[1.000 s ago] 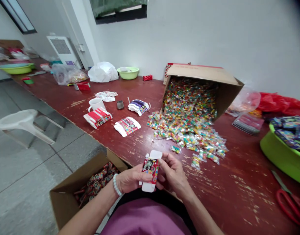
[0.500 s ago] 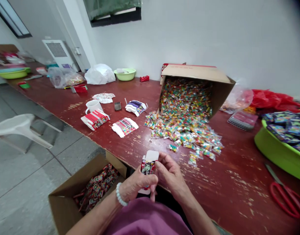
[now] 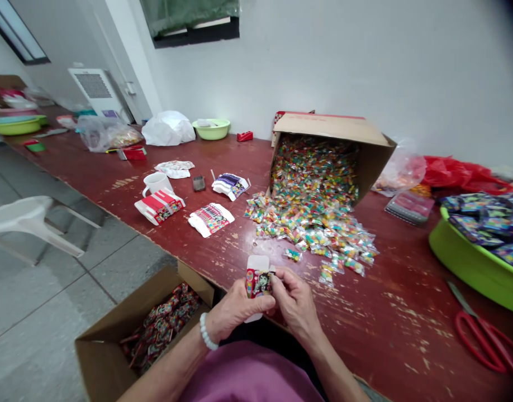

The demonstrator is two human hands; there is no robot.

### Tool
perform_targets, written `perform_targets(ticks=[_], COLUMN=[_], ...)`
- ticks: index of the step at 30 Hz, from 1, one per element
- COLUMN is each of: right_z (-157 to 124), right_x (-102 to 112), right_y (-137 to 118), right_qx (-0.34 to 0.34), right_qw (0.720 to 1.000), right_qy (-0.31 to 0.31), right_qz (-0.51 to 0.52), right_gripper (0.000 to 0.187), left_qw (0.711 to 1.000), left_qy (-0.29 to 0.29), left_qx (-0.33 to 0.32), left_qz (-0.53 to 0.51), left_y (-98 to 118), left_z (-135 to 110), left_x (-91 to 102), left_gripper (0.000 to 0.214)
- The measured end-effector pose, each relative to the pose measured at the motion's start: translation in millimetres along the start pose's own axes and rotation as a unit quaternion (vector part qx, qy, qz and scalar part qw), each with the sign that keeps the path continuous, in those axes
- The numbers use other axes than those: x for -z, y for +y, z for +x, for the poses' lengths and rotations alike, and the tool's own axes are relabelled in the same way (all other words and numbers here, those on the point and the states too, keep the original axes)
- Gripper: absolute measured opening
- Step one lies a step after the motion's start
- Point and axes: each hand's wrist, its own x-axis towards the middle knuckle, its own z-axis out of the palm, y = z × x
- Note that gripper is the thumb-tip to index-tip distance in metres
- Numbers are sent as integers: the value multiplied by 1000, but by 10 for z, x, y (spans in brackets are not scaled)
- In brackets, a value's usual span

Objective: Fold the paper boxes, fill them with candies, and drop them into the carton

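A small printed candy box [image 3: 260, 282], red with a cartoon face, is held upright between my hands at the table's front edge. Its white top flap stands up. My left hand [image 3: 240, 306], with a pale bead bracelet on the wrist, grips the box from the left, thumb across its front. My right hand [image 3: 296, 301] pinches the right side with thumb and fingers. Just beyond lie small clear packets of colourful candy [image 3: 315, 229], spilling from a tipped cardboard box [image 3: 376, 142]. Flat printed cartons [image 3: 212, 218] are stacked to the left.
Below the table's left edge, an open cardboard box [image 3: 101, 357] holds several red printed items. Scissors [image 3: 483, 340] with red handles lie at right, beside a green basin [image 3: 457, 245] full of dark packets. A white mug [image 3: 157, 182] and a plastic stool [image 3: 30, 223] are at left.
The candy box has turned in my hands, so its printed front shows wider. My right hand's fingers have curled in closer at its side. The view has shifted slightly.
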Motion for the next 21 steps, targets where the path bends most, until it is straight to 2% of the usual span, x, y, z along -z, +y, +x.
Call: perform_targets(ticks=[2, 4, 7, 11, 14, 16, 18, 21], right_z=[7, -5, -28, -24, -9, -7, -12, -32], right_x=[4, -14, -48, -32, -14, -31, -71, -135], right_y=[-4, 0, 21, 56, 93, 127, 160, 196], right_qx=[9, 3, 0, 4, 5, -2, -4, 10], right_qw=[999, 999, 997, 997, 996, 997, 997, 992], right_qy=[25, 39, 54, 49, 50, 63, 70, 61], right_qz=[-30, -38, -48, -55, -71, -43, 20, 106], right_gripper=[29, 30, 28, 28, 28, 33, 39, 34], left_qw=[999, 998, 998, 996, 991, 991, 992, 994], left_qy=[30, 54, 44, 70, 112, 113, 98, 83], left_qx=[-14, 1, 32, -44, -70, -75, -77, -64], left_qz=[26, 27, 5, 31, 19, 7, 2, -11], left_y=[-10, -39, -81, -74, -57, -55, -63, -81], left_z=[-21, -35, -35, -30, -51, -69, -80, -77], left_x=[17, 23, 21, 30, 38, 37, 36, 44], left_gripper=[29, 34, 39, 42, 58, 66, 65, 59])
